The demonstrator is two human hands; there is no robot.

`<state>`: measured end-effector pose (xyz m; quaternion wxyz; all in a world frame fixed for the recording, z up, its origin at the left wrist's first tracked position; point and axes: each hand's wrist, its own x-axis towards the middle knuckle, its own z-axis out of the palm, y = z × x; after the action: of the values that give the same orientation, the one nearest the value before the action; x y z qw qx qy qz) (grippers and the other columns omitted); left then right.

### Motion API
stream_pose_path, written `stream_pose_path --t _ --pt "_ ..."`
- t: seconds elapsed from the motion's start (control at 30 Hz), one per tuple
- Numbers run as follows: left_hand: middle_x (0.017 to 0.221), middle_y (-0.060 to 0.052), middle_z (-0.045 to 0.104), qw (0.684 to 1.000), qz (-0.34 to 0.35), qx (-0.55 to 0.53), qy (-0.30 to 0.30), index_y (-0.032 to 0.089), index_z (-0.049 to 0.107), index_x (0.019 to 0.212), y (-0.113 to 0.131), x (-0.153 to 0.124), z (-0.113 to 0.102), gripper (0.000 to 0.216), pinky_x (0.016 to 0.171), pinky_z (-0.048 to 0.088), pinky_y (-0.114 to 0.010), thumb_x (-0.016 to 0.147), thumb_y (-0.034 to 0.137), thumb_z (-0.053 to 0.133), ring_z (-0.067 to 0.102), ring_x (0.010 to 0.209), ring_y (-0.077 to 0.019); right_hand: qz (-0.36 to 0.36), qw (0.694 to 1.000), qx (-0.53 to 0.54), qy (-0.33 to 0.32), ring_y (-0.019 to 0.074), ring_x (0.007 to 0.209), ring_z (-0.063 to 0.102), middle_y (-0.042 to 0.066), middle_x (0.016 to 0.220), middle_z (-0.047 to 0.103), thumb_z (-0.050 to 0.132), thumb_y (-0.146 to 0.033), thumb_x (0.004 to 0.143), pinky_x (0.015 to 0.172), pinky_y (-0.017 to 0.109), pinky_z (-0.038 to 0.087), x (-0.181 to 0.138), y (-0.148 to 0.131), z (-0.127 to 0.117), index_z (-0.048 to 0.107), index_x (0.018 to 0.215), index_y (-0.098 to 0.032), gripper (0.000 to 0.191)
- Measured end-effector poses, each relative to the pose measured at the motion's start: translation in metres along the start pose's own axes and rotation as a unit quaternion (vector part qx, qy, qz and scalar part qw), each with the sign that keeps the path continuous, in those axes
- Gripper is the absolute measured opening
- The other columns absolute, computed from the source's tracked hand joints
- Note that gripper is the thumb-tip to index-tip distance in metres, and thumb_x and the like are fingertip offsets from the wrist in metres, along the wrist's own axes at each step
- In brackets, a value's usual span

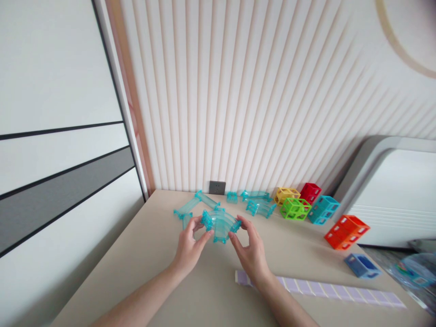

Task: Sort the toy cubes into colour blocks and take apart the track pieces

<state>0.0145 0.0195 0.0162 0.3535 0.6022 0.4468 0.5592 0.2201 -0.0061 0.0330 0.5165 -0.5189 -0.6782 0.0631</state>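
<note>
My left hand (pixel 189 243) and my right hand (pixel 250 247) both grip a curved clear-teal track piece (pixel 220 223), held just above the beige table (pixel 163 254). The left fingers pinch its left end, the right fingers pinch its right end. More teal track pieces lie behind it: a long straight one (pixel 186 207) at the left, a small square connector (pixel 232 197), and curved ones (pixel 260 208) toward the right.
Colored open cubes stand at the right: yellow (pixel 286 195), red (pixel 310 192), green (pixel 294 209), teal (pixel 323 209), orange (pixel 346 231), blue (pixel 361 265). A strip of pale purple tiles (pixel 327 290) lies near the front. A wall socket (pixel 217 187) sits at the table's back edge.
</note>
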Motion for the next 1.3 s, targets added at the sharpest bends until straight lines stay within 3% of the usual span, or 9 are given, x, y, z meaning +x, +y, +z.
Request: stream_pose_path --t 1.3 --pt "0.120 -0.011 0.072 1.000 0.004 -0.007 0.000 0.021 0.059 0.119 -0.0011 0.0026 -0.0018 0.042 0.100 0.053 -0.044 0.085 0.042 0.073 0.070 0.112 -0.0266 0.033 0.999 0.000 0.011 0.0259 0.097 0.071 0.010 0.109 0.074 0.067 -0.039 0.089 0.086 0.042 0.059 0.0010 -0.0015 -0.0015 0.060 0.124 -0.021 0.040"
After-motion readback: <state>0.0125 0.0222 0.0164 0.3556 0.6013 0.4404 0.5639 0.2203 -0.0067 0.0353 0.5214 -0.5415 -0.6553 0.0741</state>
